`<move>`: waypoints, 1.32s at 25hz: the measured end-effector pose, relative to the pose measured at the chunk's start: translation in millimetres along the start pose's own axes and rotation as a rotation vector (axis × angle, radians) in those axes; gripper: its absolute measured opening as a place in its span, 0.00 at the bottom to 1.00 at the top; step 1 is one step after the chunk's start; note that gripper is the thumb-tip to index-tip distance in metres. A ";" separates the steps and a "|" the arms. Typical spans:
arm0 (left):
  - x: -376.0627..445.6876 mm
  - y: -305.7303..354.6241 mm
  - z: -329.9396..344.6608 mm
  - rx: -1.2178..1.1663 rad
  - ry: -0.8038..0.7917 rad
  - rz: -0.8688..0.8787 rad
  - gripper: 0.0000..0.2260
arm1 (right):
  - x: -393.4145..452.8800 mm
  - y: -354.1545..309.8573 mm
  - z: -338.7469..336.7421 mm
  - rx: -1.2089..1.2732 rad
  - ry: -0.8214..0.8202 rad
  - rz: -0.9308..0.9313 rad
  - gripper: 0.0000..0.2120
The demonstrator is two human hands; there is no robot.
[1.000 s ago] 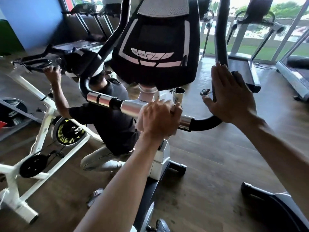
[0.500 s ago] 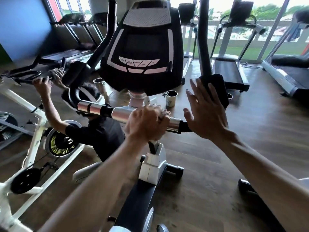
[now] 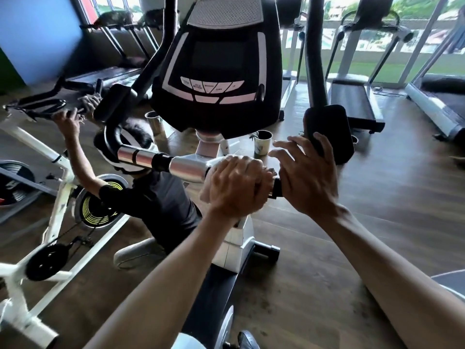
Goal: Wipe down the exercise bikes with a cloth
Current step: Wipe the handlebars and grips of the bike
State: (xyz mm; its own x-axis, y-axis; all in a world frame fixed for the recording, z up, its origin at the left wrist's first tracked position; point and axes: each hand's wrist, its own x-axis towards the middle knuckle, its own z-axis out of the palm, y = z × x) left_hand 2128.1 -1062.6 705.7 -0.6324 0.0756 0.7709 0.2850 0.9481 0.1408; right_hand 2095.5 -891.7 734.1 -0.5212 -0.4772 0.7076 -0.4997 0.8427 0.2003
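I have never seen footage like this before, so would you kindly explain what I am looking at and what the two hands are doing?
The picture comes from a camera worn on a person's head, looking forward and down, so both forearms reach in from below. They stand at an exercise bike in a gym; the black console is its display. The left hand grips a pale cloth wrapped round the silver handlebar, wiping it. The right hand is open, fingers spread, near the black arm pad, holding nothing. Beside it another person crouches at a white bike. Cups stand on the wooden floor, with treadmills by the windows.
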 end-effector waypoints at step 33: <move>-26.7 145.1 -61.7 -0.059 -0.034 -0.690 0.33 | -71.0 13.7 -46.8 1.858 -0.602 0.087 0.16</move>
State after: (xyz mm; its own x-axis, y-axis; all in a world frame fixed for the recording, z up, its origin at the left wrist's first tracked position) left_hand 2230.7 -946.1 743.9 -0.7049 -0.5280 0.4736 -0.1524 0.7649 0.6259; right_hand 2158.1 -834.6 718.3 -0.5093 -0.8034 0.3085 -0.2436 -0.2092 -0.9470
